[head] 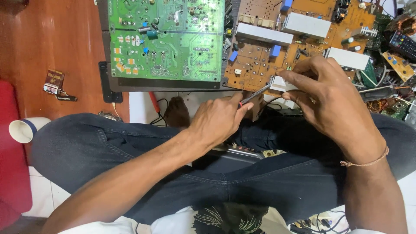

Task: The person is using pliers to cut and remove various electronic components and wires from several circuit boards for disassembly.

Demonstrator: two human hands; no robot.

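Left hand (216, 119) clamped on slim metal tool (255, 94) | right hand (331, 102) pinching edge of orange circuit board (260, 65) | green board (167, 41) just beside

Person seated, legs in dark blue denim jeans (108, 147), seams and creases visible across thighs and knees. Both forearms bare, no sleeves down to wrists. Left hand (216, 119) bare, no rings or watch. Right hand (333, 104) bare too; thin tan braided cord bracelet (368, 161) w/ small knot around right wrist. White t-shirt w/ dark printed graphic (229, 219) at bottom edge.
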